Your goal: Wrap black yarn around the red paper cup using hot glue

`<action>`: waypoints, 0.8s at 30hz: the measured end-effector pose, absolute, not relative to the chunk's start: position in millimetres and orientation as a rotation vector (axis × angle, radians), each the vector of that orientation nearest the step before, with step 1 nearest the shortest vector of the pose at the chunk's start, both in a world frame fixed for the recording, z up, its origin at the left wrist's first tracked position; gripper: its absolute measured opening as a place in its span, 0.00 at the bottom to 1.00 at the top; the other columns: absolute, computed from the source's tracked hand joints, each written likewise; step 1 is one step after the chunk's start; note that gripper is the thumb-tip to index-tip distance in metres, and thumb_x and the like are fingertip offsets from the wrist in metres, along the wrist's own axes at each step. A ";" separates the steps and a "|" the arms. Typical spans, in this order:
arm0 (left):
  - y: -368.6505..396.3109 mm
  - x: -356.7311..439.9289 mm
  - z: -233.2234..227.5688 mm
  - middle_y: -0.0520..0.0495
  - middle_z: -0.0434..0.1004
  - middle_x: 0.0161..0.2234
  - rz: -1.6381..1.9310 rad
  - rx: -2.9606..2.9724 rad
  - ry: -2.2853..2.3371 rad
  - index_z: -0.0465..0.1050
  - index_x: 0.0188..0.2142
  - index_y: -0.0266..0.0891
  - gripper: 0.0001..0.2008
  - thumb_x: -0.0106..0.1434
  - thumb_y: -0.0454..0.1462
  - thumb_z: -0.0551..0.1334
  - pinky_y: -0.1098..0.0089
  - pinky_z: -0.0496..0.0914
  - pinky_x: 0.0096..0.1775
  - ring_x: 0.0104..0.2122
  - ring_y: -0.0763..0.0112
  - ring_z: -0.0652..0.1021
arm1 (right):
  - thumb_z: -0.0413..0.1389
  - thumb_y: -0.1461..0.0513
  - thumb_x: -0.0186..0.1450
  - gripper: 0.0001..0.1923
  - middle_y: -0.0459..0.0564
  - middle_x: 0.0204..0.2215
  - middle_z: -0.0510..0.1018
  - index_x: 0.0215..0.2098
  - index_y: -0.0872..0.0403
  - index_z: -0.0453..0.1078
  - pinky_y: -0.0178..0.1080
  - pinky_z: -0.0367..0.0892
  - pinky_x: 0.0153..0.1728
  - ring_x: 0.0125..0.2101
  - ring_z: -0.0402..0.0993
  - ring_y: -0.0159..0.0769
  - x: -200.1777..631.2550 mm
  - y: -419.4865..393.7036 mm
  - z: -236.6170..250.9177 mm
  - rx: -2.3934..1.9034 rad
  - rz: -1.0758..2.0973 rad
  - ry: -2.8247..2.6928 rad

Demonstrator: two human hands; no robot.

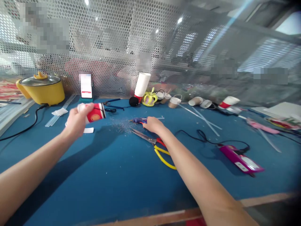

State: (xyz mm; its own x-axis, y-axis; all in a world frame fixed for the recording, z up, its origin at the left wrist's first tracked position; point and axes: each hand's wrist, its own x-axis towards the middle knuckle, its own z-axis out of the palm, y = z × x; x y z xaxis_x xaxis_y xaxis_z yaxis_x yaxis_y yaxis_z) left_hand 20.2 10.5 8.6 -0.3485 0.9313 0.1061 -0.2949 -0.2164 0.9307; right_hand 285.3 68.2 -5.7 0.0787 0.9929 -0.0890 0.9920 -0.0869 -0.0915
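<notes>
- Head view: the left hand (76,121) is closed around a red and white paper cup (95,114), held on its side above the blue table (113,175); the tilt turns the cup's wall toward the tool, probably so that it can be worked on.
- The right hand (152,124) rests on a blue glue gun (138,120) lying on the table. Its fingers seem to close on the handle, though the grasp is partly hidden.
- Red and yellow scissors (157,146) lie touching the right wrist, within easy reach.
- A pink device (240,158) with a black cable lies well apart to the right.
- Spare cups (199,101) and a cup stack (142,84) line the back edge, leaving the centre free.
- A yellow pot (42,89) stands far left.
</notes>
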 end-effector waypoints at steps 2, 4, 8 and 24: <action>4.9 29.8 -6.5 0.53 0.74 0.21 1.526 0.992 1.092 0.69 0.25 0.35 0.12 0.45 0.40 0.68 0.72 0.70 0.30 0.23 0.75 0.74 | 0.55 0.63 0.55 0.15 0.66 0.40 0.76 0.38 0.63 0.73 0.38 0.64 0.35 0.41 0.73 0.48 284.0 71.3 -7.8 -2.330 0.226 -2.143; -1.5 38.7 -20.2 0.49 0.74 0.20 1.278 1.037 1.148 0.70 0.23 0.33 0.14 0.47 0.44 0.66 0.72 0.68 0.26 0.21 0.74 0.73 | 0.55 0.63 0.56 0.14 0.65 0.40 0.77 0.39 0.62 0.73 0.36 0.64 0.35 0.41 0.73 0.46 286.4 71.8 -7.6 -2.340 0.237 -2.156; -10.6 46.5 -33.3 0.49 0.73 0.18 1.110 1.169 1.204 0.69 0.20 0.34 0.16 0.48 0.46 0.64 0.74 0.63 0.23 0.19 0.75 0.71 | 0.55 0.64 0.55 0.12 0.64 0.39 0.77 0.36 0.62 0.73 0.35 0.64 0.35 0.41 0.74 0.46 296.2 67.6 -10.6 -2.325 0.267 -2.164; -16.7 50.0 -37.3 0.54 0.65 0.14 0.943 1.307 1.359 0.64 0.16 0.36 0.19 0.49 0.49 0.62 0.74 0.53 0.20 0.16 0.77 0.64 | 0.58 0.64 0.55 0.09 0.51 0.25 0.78 0.34 0.57 0.64 0.37 0.71 0.30 0.25 0.76 0.34 292.0 -9.8 22.2 -1.441 1.268 -1.675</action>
State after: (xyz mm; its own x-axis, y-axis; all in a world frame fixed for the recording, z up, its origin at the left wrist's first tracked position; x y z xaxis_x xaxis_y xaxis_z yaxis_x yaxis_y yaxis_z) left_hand 50.0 -16.7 -37.3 0.0691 0.9885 -0.1343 0.2197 0.1163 0.9686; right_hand 292.0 -9.8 22.2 -0.2434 0.9588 -0.1468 0.4013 -0.0382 -0.9152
